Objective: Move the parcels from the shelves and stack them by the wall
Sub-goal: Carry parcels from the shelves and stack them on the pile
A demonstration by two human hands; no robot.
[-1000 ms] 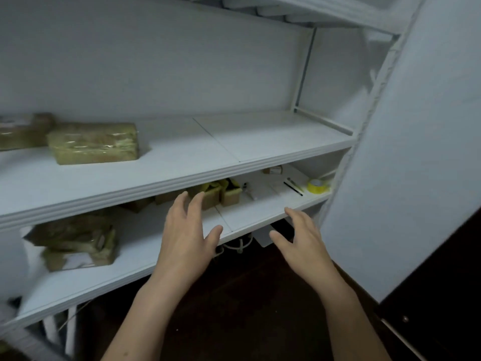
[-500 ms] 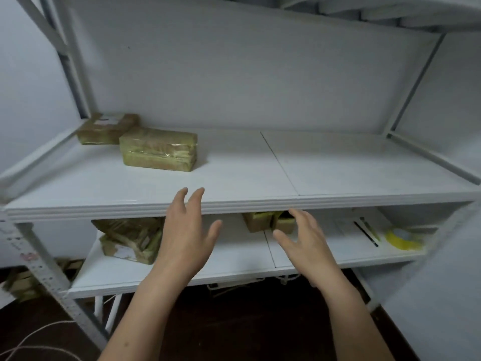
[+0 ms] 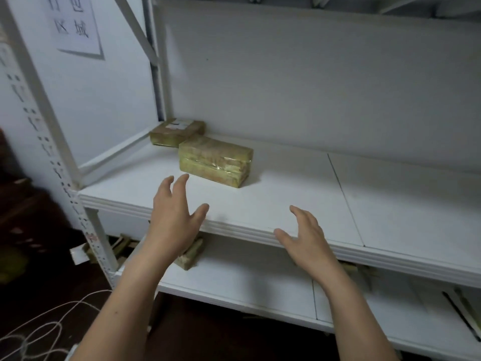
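A: Both hands reach toward a white rack, fingers spread and holding nothing. The left hand (image 3: 175, 214) hovers over the front edge of the upper shelf (image 3: 286, 204), palm down. The right hand (image 3: 305, 238) is raised at the same edge, thumb out, its palm turned toward the left.

B: And the parcels?

A: Two sit on the upper shelf, at its left end. The near parcel (image 3: 216, 162), a tan block wrapped in clear film, lies flat just beyond the left fingertips, not touched. The far parcel (image 3: 177, 131) lies in the back left corner, flatter, with a white label (image 3: 179, 123) on top. The two meet or nearly meet at a corner; which one, the view does not settle.

B: Anything lower down?

A: On the lower shelf (image 3: 247, 282), a third parcel (image 3: 191, 255) shows partly behind the left wrist. More tan packaging shows under the upper shelf, behind the right forearm, too blurred to count.

B: The surroundings?

A: A paper sign (image 3: 75, 24) with printed characters hangs on the wall at upper left. A perforated white post (image 3: 52, 157) carries the shelves at the left corner. Pale string (image 3: 33, 332) lies looped on the dark floor at lower left.
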